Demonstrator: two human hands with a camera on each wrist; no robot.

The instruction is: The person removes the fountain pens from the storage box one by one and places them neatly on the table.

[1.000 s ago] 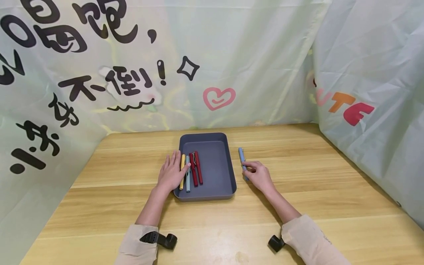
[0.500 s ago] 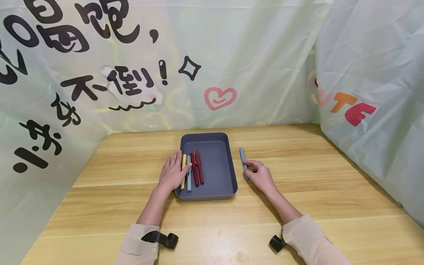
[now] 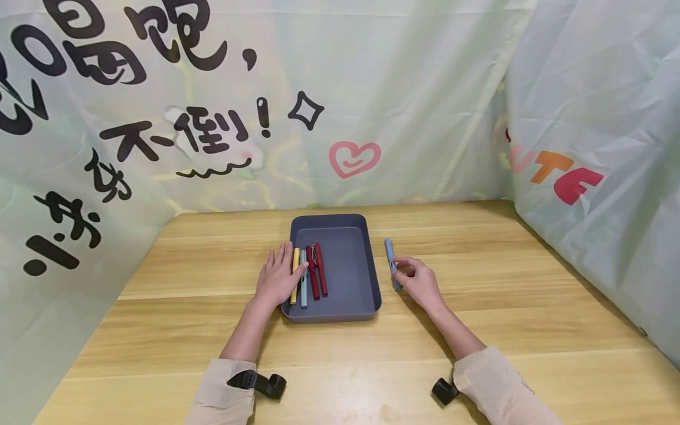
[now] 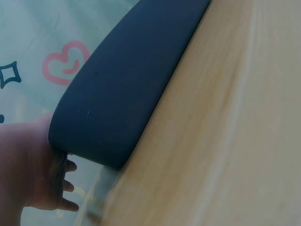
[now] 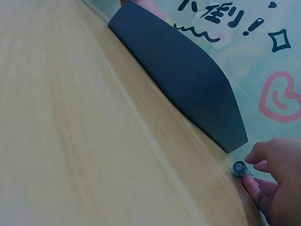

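Note:
A blue capped pen (image 3: 389,249) lies on the table to the right of the dark grey tray (image 3: 345,313). My right hand (image 3: 419,284) holds this pen near its lower half, thumb and index finger on either side; the right wrist view shows the round pen end (image 5: 240,167) beside those fingers. My left hand (image 3: 276,277) rests over the tray's left rim with fingers straight. Its thumb reaches over a yellow pen (image 3: 293,296) to a light blue pen (image 3: 304,298) in the tray. To their right lie two dark red pens (image 3: 312,283) (image 3: 321,277) side by side.
The wooden table (image 3: 510,277) extends on both sides of the tray. A printed cloth backdrop (image 3: 425,106) rises behind it and along both sides. A black wrist-camera mount (image 3: 271,386) sits at the left sleeve, with another camera mount (image 3: 444,391) at the right.
The whole view has shifted slightly to the right in the frame. Both hands and all the pens keep their places relative to the tray.

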